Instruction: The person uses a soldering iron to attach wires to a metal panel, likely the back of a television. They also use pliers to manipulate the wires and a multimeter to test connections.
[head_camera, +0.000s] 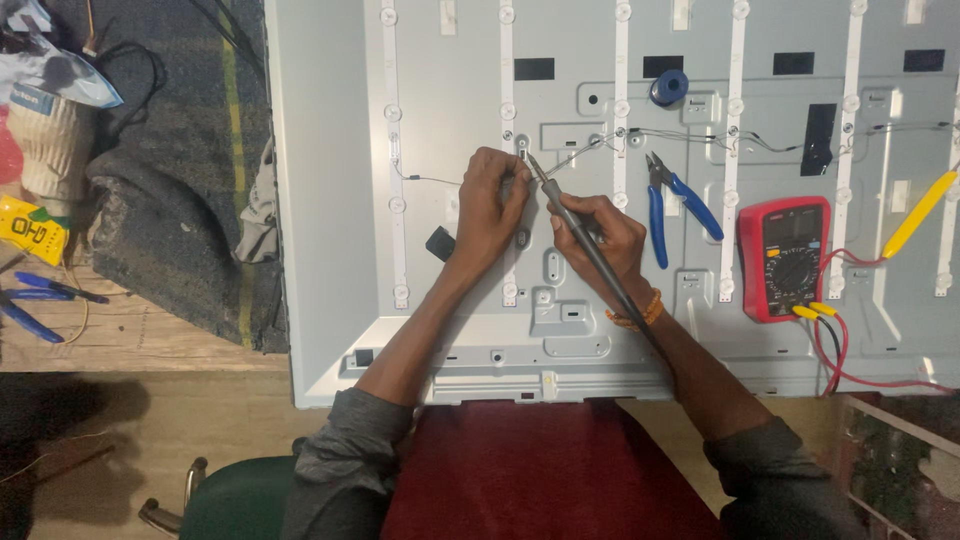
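while right hand (600, 235) grips soldering iron (580, 232) | left hand (490, 200) pinches led strip (508, 150) | pliers (672, 205), multimeter (783, 258) beside

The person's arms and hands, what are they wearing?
Both arms have dark grey sleeves pushed up to about the elbow. The left hand is bare, with no ring or watch visible. The right hand has an orange thread band around the wrist. No gloves.

"What sort of place is this?"

"A repair workshop. An opened screen panel (420, 330) lies on the bench, with a red meter (783, 258), blue pliers (668, 205) and a solder spool (669, 87) on it."

"Anything else?"

"More tools (40, 305) lie on the wooden bench (140, 335) beside it."
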